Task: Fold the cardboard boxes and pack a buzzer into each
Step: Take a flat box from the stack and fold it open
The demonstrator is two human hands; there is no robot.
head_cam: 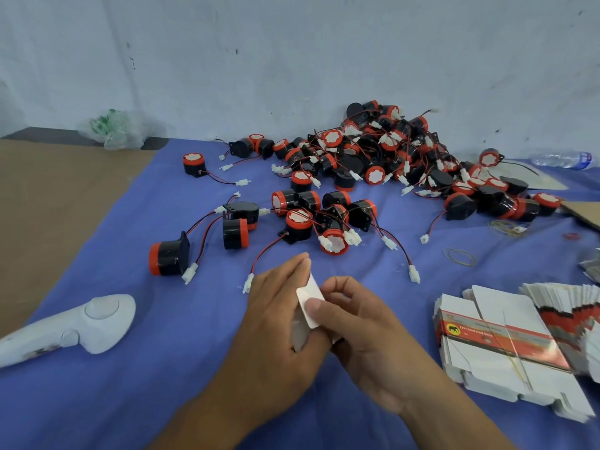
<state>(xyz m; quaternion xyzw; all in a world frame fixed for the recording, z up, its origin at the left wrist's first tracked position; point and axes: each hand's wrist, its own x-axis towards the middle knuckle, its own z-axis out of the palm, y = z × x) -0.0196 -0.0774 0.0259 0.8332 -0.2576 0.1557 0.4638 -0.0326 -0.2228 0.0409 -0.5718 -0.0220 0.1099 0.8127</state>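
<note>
Left hand (277,306) and right hand (357,323) both pinch a cardboard box (306,298) at lower centre, mid-fold; next, likely, flaps need tucking before a buzzer (297,222) enters

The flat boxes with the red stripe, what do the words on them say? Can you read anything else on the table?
No text here can be read.
Flat boxes: print on the red stripe, beside a yellow animal badge, too blurred.
Water bottle: label too blurred.
White box in the left hand and right hand: no words showing.
</note>
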